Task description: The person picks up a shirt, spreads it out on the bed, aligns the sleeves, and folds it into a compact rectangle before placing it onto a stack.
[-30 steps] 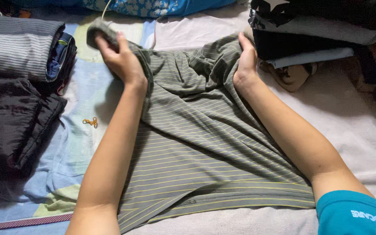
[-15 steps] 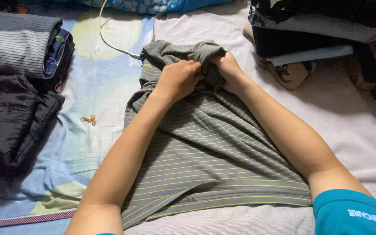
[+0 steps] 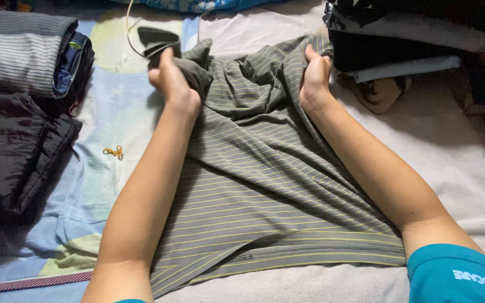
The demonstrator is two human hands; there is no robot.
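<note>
Bedding fills the whole view: a pale blue and green patterned sheet [image 3: 113, 129] on the left, a plain pinkish-white sheet [image 3: 456, 151] on the right. Across the middle lies the olive shirt with thin yellow stripes [image 3: 259, 185], long axis running near to far, hem band at the near edge, shoulders at the far end. It lies mostly flat, bunched up where the hands hold it.

Left hand [image 3: 170, 78] is closed around the far left shoulder, a dark sleeve or collar flap sticking up above the fingers. Right hand [image 3: 314, 76] is clenched on the far right shoulder, thumb over the cloth. Both forearms lie over the shirt's sides, and a teal sleeve [image 3: 456, 275] shows at the near right corner.

Out from the shirt: on the left, open sheet lies between its left edge and the piles, with just a small orange rubber band [image 3: 114, 151] lying there. A white cable [image 3: 130, 33] curls at the far left, close to the left hand. On the far left edge sits a folded grey striped garment [image 3: 21, 53], and nearer, a dark folded garment [image 3: 18, 157]. On the right, the shirt's far corner comes close to a stack of dark and grey-blue folded clothes [image 3: 399, 39], a tan item [image 3: 380, 92] tucked under it. Nearer right is open sheet. Blue floral fabric [image 3: 197, 5] lines the far edge; a maroon striped band [image 3: 29, 286] runs along the near left.
</note>
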